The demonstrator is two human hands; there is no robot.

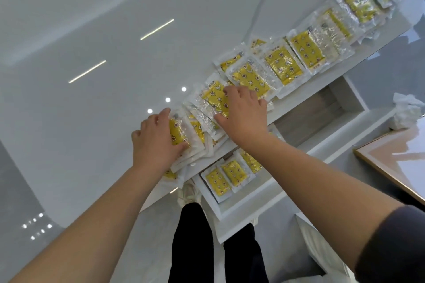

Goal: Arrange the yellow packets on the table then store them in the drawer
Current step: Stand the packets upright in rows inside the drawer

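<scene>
Glossy white worktop [103, 30] fills the view. Nearest, below its edge, an open drawer [232, 204] already has a few yellow packets [226, 173] lying flat inside. Just above, the left hand [156, 142] curls round a gathered stack of packets [179, 132] at the near end, thumb on top. Beside it the right hand [241, 115] lies spread and flat on the next packet [215, 96]. From there the row of packets [282, 64] runs away to the upper right (overlapping, their long axes across the line), so the right hand is nearer the rest.
</scene>
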